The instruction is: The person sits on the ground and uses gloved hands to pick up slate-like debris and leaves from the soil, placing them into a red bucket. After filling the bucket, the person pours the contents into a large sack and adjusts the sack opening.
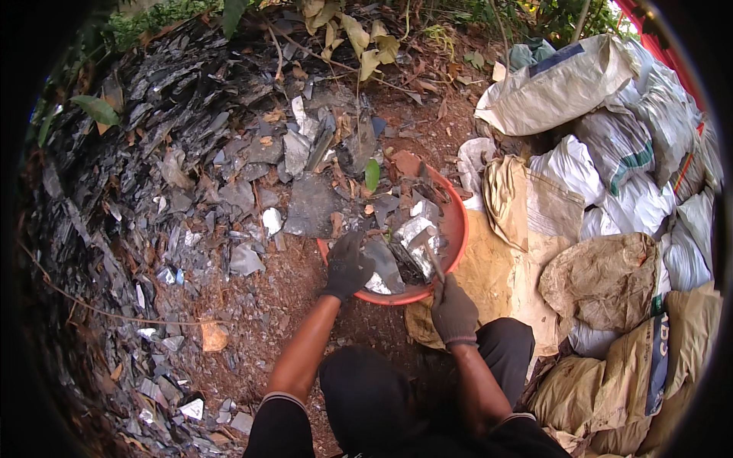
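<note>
An orange-red basin (459, 221) rests on the ground in front of me, holding dark, flat, mica-like flakes and a block of shiny silvery flakes (418, 238). My left hand (349, 265), in a dark glove, reaches over the basin's left rim. Its fingers are closed at the edge of a dark grey sheet (384, 266); the fingertips are partly hidden. At the near right rim my right hand (456, 311), also gloved, is closed around a thin, narrow tool (437, 263). That tool points up into the basin beside the silvery block; its exact kind is unclear.
A large heap of dark flakes (137, 153) covers the left side. A broad grey slab (309, 206) lies against the basin's left. Stuffed white sacks (569, 84) and flattened tan sacks (599, 278) crowd the right. Dry leaves (355, 34) and twigs hang at the far side.
</note>
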`<state>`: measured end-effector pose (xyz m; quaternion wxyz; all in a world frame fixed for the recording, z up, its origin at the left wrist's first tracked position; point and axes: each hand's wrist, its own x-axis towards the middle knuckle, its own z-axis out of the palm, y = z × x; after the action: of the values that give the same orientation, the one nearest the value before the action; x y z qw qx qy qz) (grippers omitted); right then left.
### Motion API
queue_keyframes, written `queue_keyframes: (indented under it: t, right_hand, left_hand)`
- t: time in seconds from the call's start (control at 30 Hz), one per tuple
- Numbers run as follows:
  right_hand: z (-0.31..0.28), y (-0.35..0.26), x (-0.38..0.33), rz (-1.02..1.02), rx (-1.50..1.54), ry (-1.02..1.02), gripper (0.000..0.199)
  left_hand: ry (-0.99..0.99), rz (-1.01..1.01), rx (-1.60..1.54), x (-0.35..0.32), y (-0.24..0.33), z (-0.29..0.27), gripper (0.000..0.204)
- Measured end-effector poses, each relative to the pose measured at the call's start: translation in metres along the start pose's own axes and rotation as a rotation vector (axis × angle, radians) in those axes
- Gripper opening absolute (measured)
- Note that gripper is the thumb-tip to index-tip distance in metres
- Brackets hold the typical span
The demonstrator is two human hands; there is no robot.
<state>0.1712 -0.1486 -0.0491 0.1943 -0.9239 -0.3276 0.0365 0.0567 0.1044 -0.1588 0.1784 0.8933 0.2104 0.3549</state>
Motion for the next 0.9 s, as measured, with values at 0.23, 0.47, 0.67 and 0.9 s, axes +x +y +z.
queue_keyframes:
  t: [0.23, 0.47, 0.67, 0.9]
  right_hand:
    - [-0.006, -0.002, -0.015, -0.190, 0.186, 0.296, 0.037]
    - [0.042, 0.000, -0.017, -0.384, 0.129, -0.038, 0.033]
    - [0.019, -0.005, -0.031, -0.351, 0.255, 0.066, 0.035]
    - [0.029, -0.001, -0.046, -0.334, 0.052, -0.189, 0.034]
  left_hand:
    - [-0.290, -0.119, 0.038, -0.023, 0.030, -0.023, 0.098]
    - [-0.274, -0.068, -0.020, -0.029, 0.010, -0.030, 0.090]
    - [-0.313, -0.021, -0.084, -0.027, 0.009, -0.038, 0.088]
    - [-0.345, 0.087, -0.169, -0.037, -0.015, -0.040, 0.085]
